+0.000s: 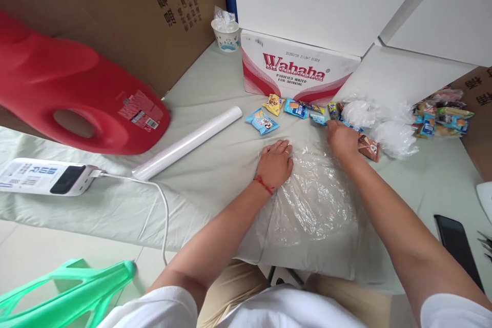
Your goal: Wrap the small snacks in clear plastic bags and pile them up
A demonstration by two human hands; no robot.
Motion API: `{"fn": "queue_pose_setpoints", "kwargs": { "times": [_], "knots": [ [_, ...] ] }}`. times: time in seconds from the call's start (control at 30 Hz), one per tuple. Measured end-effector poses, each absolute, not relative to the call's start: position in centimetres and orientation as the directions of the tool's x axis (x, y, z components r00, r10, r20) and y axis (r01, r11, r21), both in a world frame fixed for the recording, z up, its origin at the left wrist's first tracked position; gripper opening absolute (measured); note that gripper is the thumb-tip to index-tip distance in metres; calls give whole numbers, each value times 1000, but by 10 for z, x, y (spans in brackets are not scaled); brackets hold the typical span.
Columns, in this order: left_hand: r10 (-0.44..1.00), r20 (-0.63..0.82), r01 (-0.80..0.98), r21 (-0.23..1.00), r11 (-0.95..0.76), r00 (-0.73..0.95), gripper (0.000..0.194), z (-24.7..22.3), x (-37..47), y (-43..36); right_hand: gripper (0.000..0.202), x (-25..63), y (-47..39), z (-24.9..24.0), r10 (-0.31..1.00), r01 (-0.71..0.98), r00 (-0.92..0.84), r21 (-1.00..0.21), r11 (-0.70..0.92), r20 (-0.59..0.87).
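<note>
A clear plastic bag [311, 200] lies flat on the cloth-covered table. My left hand [274, 163] rests on its upper left edge, fingers close together and bent slightly, with a red string at the wrist. Beyond the bag, my right hand [341, 138] is closed at the row of small snack packets; what its fingertips grip is too small to make out. To the left of that hand lie a blue and white packet [262, 121], a yellow packet [273, 104] and a blue packet [295, 108]. A brown packet [368, 147] is just right of it.
Crumpled clear bags [395, 136] and a snack pile [442, 115] are at the right. Behind stand a Wahaha box [295, 69] and a paper cup [226, 36]. Leftward are a plastic roll [188, 142], red jug [92, 97] and power bank [46, 177]. A phone [457, 246] lies right.
</note>
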State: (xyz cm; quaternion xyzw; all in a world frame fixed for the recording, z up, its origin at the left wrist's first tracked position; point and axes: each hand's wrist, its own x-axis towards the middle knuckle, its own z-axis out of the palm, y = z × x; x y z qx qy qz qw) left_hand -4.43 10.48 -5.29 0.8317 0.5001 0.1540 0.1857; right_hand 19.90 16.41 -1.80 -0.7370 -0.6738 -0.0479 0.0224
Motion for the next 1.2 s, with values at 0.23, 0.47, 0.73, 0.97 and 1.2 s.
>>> {"fn": "queue_pose_setpoints", "kwargs": {
  "times": [0.23,0.47,0.73,0.97,1.2],
  "knots": [
    [885,86,763,472,-441,458,49,-54,-44,104,31,219,79,-9,900,514,393,-857,-45,189],
    [895,75,765,491,-416,439,48,-53,-45,106,28,172,11,-6,971,325,236,-945,-35,45],
    [891,49,731,553,-400,450,52,-53,-52,113,27,183,19,-38,969,536,-174,-808,243,176],
    [880,64,728,536,-428,471,48,-54,-53,111,36,161,22,-26,893,661,-350,-601,449,282],
    [880,111,697,567,-438,462,56,-56,-55,110,52,133,22,-47,849,801,-526,-306,515,51]
  ]
}}
